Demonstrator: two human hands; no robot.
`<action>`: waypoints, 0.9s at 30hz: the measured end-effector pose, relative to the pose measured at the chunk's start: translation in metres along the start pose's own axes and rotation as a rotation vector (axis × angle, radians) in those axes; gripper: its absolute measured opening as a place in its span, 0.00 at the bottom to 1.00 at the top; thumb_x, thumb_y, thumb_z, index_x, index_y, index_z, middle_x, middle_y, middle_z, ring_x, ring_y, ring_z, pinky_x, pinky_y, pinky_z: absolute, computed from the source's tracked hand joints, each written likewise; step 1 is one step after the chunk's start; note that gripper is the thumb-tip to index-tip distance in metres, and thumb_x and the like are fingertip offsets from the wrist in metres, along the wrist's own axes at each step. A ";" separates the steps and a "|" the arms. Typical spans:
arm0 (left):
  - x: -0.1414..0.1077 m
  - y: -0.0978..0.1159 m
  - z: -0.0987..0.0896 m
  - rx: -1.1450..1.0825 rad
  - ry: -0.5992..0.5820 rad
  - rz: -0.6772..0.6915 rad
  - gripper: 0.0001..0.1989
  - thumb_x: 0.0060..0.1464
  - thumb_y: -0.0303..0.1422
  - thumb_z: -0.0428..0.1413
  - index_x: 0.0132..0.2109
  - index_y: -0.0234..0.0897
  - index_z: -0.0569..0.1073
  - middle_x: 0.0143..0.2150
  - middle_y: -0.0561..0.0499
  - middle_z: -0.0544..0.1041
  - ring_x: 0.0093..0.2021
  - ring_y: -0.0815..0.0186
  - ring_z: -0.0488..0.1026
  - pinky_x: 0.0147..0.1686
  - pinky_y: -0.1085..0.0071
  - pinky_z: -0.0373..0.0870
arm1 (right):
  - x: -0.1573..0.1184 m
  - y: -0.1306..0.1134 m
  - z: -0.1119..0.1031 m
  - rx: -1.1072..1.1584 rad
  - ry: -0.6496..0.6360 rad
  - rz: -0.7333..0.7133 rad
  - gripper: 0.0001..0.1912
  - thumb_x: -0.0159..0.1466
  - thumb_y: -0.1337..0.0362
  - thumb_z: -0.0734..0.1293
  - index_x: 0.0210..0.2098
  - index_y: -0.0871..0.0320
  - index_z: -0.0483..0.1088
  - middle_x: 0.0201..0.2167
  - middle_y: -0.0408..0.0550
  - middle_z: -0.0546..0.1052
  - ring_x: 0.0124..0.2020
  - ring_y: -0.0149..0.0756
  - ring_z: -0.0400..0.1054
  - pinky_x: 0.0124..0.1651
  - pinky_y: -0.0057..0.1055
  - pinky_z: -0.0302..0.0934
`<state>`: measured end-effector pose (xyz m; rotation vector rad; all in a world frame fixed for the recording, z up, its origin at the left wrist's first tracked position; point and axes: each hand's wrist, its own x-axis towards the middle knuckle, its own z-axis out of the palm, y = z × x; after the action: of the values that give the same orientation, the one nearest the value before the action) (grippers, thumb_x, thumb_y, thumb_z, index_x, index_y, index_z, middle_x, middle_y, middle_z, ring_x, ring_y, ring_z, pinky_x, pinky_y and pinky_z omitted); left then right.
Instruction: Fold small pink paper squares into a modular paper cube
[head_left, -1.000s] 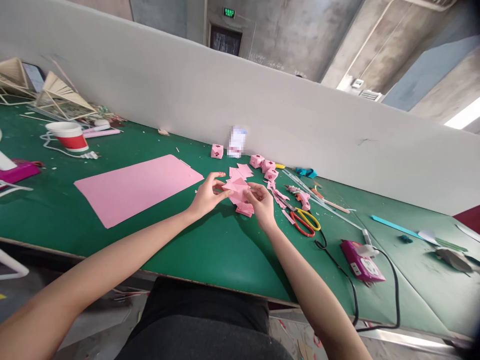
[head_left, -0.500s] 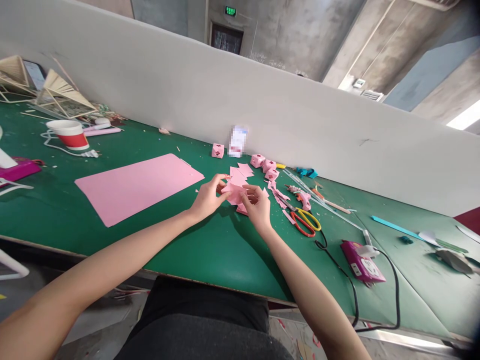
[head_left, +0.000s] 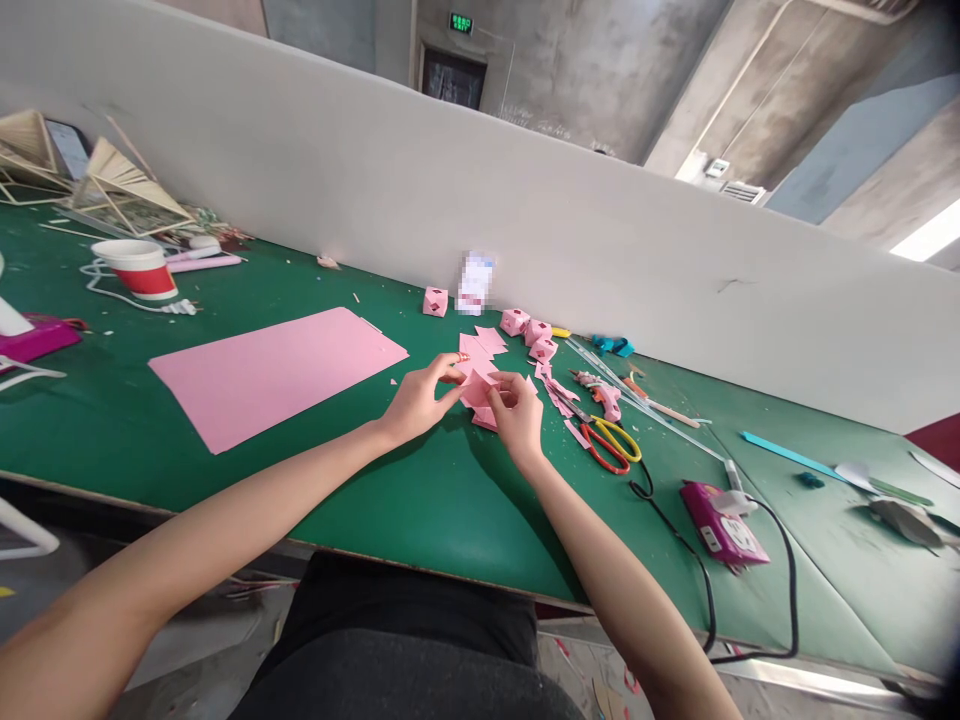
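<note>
Over the last second both hands have shifted slightly: the right hand [head_left: 516, 412] has come a little to the left, the left hand [head_left: 417, 402] has edged nearer, and the small piece of pink paper [head_left: 477, 386] between them has turned and now shows a narrower face. The right grip pinches that piece between thumb and fingers at its right side; the left grip has thumb and finger at its left edge, but whether they are closed on it I cannot tell. The piece is held just above the middle of the green bench [head_left: 427, 500], over more cut pink pieces [head_left: 489, 341], some of which show just beyond the fingers and some on the near side. Farther off, one pink paper box [head_left: 435, 301] sits to the left of a blurred upright object [head_left: 475, 285], and three pink paper boxes [head_left: 538, 332] cluster to its right. Right of the hands lie pink trimmings, scissors [head_left: 615, 462] with one red and one yellow handle, and a pink glue gun [head_left: 610, 402]. On the left a large pink sheet [head_left: 277, 380] lies flat, with a red and white cup [head_left: 150, 277] beyond it.
</note>
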<state>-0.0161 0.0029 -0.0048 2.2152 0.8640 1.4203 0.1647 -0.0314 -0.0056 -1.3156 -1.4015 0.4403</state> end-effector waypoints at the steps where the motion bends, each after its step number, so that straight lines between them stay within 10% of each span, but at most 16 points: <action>1: 0.000 -0.001 0.000 -0.012 -0.001 -0.016 0.19 0.62 0.33 0.58 0.58 0.40 0.67 0.43 0.48 0.83 0.46 0.61 0.81 0.49 0.64 0.76 | 0.000 0.001 0.001 -0.005 -0.005 0.006 0.11 0.61 0.58 0.65 0.41 0.54 0.74 0.32 0.44 0.80 0.30 0.37 0.75 0.34 0.33 0.68; 27: -0.002 -0.002 0.005 -0.001 0.038 -0.070 0.19 0.60 0.31 0.59 0.57 0.38 0.67 0.42 0.48 0.81 0.41 0.62 0.81 0.43 0.67 0.77 | -0.001 -0.001 0.005 -0.012 0.028 0.070 0.12 0.60 0.60 0.65 0.39 0.57 0.77 0.29 0.45 0.81 0.29 0.36 0.74 0.34 0.31 0.68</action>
<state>-0.0130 0.0033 -0.0088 2.1422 0.9437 1.4349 0.1595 -0.0310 -0.0069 -1.3792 -1.3401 0.4592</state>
